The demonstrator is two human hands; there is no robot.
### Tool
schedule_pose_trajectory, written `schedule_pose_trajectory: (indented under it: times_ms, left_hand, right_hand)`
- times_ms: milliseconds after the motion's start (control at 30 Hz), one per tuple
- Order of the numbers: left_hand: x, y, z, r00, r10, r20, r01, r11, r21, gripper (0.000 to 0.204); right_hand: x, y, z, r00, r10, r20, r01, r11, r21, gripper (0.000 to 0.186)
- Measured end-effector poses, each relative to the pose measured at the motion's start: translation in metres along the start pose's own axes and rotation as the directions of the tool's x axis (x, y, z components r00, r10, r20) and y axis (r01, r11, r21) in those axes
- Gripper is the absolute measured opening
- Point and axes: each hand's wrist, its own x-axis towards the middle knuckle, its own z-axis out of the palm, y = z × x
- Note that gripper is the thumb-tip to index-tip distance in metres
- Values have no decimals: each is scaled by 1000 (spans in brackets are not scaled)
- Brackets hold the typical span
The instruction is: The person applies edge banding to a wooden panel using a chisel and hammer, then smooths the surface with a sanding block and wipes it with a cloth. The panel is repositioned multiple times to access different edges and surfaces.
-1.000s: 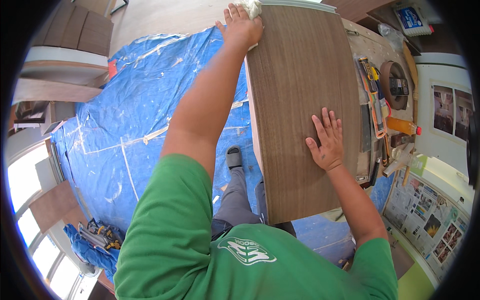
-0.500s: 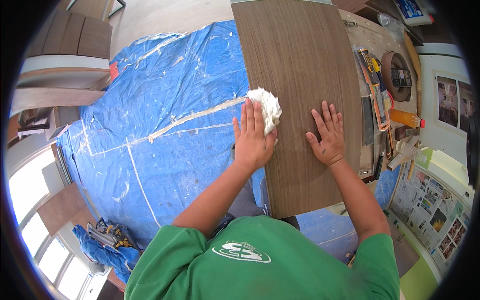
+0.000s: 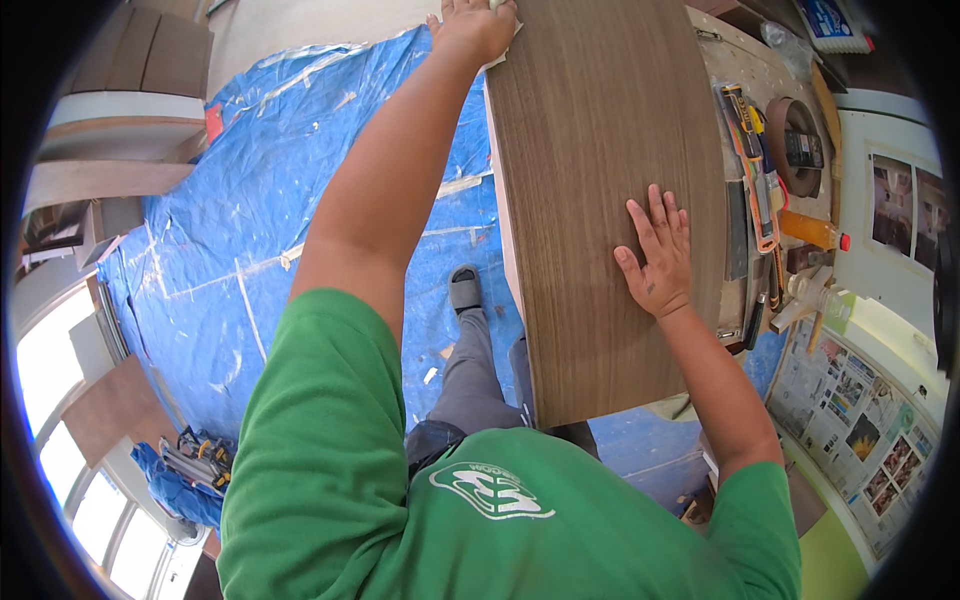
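A long brown wood-grain board (image 3: 590, 130) lies in front of me, running away from my body. At its far left edge my left hand (image 3: 475, 28) is stretched out, holding a white cloth (image 3: 506, 50) against that edge. Only slivers of the cloth show beside the hand, and the fingertips are cut off by the top of the picture. My right hand (image 3: 660, 258) rests flat on the board's top near its right side, fingers spread, with nothing in it.
Blue sheeting (image 3: 240, 220) covers the floor to the left; my sandalled foot (image 3: 465, 290) stands on it. Right of the board, a worktop holds a cutter knife (image 3: 740, 125), a tape roll (image 3: 790, 148) and an orange bottle (image 3: 812, 231). Tools (image 3: 200, 465) lie at lower left.
My left hand has slid far forward along the board's left edge with the cloth. My right hand stays nearly in place. My foot now shows on the sheeting.
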Motion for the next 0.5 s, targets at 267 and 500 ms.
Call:
schedule_pose_trajectory:
  times_ms: [267, 500]
  left_hand:
    - [-239, 16, 14, 991, 112, 67, -107, 992, -72, 81]
    - [-321, 7, -25, 946, 76, 316, 150, 760, -633, 68]
  right_hand:
    - [-1, -1, -1, 1000, 11, 3, -11, 1000, -6, 63]
    - [2, -2, 1, 1000, -20, -13, 20, 1000, -3, 63]
